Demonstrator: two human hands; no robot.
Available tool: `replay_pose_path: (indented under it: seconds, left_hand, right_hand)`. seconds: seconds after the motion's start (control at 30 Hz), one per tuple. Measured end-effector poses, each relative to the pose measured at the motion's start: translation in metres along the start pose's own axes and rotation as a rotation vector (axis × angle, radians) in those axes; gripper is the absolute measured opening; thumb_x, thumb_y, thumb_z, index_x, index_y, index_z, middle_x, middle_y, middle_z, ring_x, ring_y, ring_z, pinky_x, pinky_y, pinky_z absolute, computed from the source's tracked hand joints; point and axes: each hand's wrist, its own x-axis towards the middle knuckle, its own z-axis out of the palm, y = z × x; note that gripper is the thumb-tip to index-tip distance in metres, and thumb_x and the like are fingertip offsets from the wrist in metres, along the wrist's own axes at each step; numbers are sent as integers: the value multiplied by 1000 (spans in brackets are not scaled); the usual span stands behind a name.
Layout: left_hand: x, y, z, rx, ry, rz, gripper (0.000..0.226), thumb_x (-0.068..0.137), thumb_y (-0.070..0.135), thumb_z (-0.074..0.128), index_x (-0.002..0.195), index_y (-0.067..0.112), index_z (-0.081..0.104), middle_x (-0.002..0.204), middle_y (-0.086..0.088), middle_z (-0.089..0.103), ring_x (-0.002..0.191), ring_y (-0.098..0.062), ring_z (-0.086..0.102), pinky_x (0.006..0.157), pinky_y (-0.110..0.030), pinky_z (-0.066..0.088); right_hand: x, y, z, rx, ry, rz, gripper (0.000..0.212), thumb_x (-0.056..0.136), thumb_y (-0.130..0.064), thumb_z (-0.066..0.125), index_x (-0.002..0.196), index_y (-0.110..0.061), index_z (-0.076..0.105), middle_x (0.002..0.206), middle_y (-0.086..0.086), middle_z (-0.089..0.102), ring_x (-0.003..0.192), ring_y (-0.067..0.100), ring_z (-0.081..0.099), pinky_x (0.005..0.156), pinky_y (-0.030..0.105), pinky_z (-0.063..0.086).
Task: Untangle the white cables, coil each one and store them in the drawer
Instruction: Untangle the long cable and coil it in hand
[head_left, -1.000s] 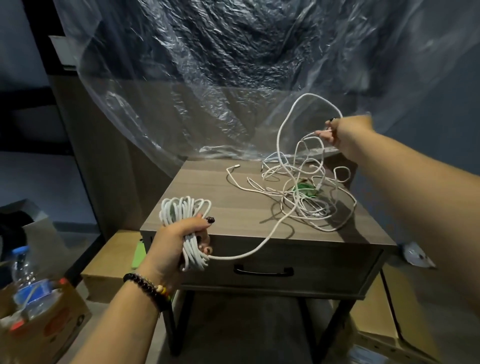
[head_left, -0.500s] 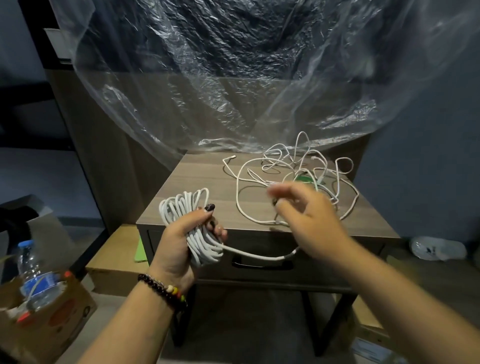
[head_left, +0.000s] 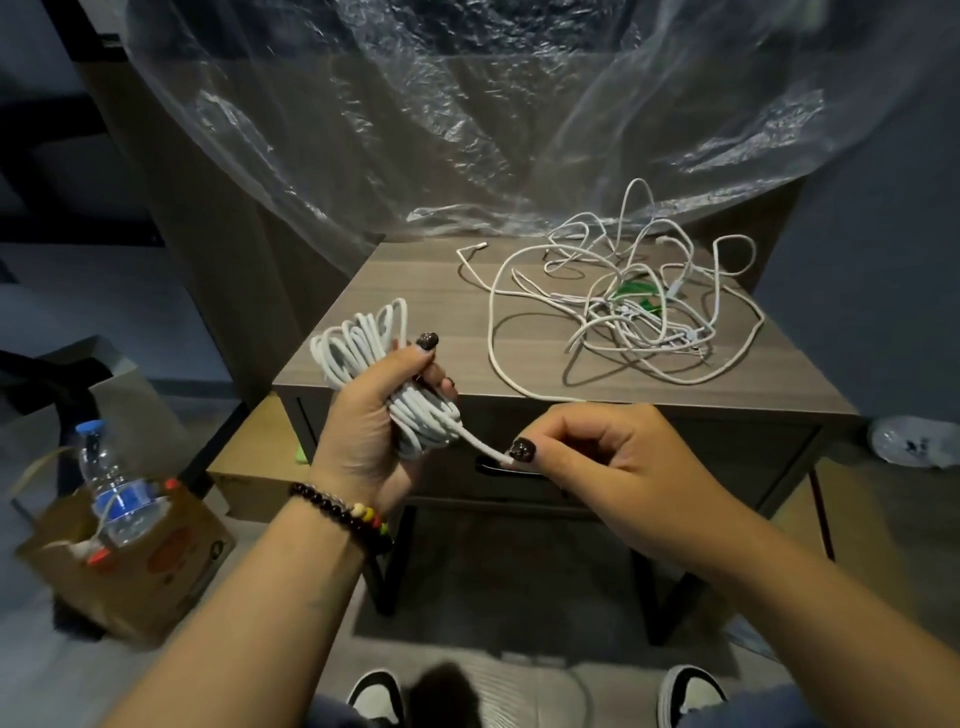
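The left hand has its grip closed round a coil of white cable, thumb across the front, loops standing out above and below the fist. From the coil's lower right a short run of cable leads to the right hand, whose thumb and forefinger pinch it just beside the coil; the pinch sits in front of the closed drawer. From there the same cable appears to run up over the near edge of the desk and far into the tangle lying on the right of the top, with something green caught in its middle.

The cable looks light, soft and springy: loops will likely sag and spring open if the fist loosens, so the bundle is best held at its waist, as now. The free run should slide easily through a light pinch. Pulling hard would probably tighten knots in the tangle, so slack is better lifted out loop by loop.
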Motion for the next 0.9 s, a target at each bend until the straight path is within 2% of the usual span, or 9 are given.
replay_pose_path:
  seconds: [0.1,0.23,0.33,0.43,0.5,0.6,0.67,0.8,0.9]
  left_hand:
    - [1,-8,0,50,31,10,2,79,9,59,79,9,58,61,-1,55,52,-8,57,54,-19,52]
    - [1,-13,1,53,35,11,22,87,10,56,72,7,71,72,-4,65,62,-9,63,60,-20,54]
    - [0,-14,1,99,27,27,19,90,12,53,79,4,66,75,-4,70,76,-14,70,69,-25,57]
    - [-2,-14,4,46,18,2,5,77,11,60,76,7,58,65,-3,60,67,-13,65,77,-30,57]
    - [-3,-14,4,29,21,1,14,67,9,64,79,8,56,61,-2,56,59,-10,60,75,-31,57]
    - [-3,-14,2,58,-7,-2,18,66,3,66,80,10,58,62,-1,54,56,-9,56,63,-26,57]
    - [-3,-14,2,77,-43,-3,16,69,1,66,81,10,59,62,-1,54,55,-9,55,58,-24,55]
    - [-3,-19,3,125,-53,13,1,80,6,57,81,5,57,64,-3,57,60,-12,62,63,-26,56]
    - [0,-20,3,73,20,15,20,89,7,52,70,7,55,56,0,55,54,-10,60,59,-24,54]
  right_hand:
    - [-1,-1,5,-8,-4,-64,10,87,-18,65,83,-16,75,76,-12,68,70,1,60,65,11,43]
    - [-1,1,8,-67,-28,-111,14,85,-24,66,86,-15,76,73,-16,61,69,2,57,64,13,40]
    - [-1,5,7,-176,-19,-116,14,86,-23,65,87,-15,76,73,-19,58,71,5,58,64,12,38]
    - [-2,9,7,-314,18,-156,13,88,-23,63,87,-18,74,75,-20,56,74,5,57,66,12,38]
    - [-2,10,9,-372,47,-173,12,89,-24,61,86,-18,71,77,-20,56,75,2,56,67,12,38]
    - [-2,11,9,-411,88,-194,17,91,-29,56,87,-19,68,80,-18,56,76,3,55,67,17,42]
    - [-2,11,10,-418,112,-213,19,91,-31,53,87,-20,68,80,-20,54,76,1,54,67,16,41]
    - [-2,9,16,-388,136,-242,16,92,-27,55,88,-18,68,80,-20,54,77,-1,54,69,14,40]
    - [-2,7,20,-344,82,-231,13,94,-18,57,93,-15,69,81,-20,56,78,0,55,70,11,39]
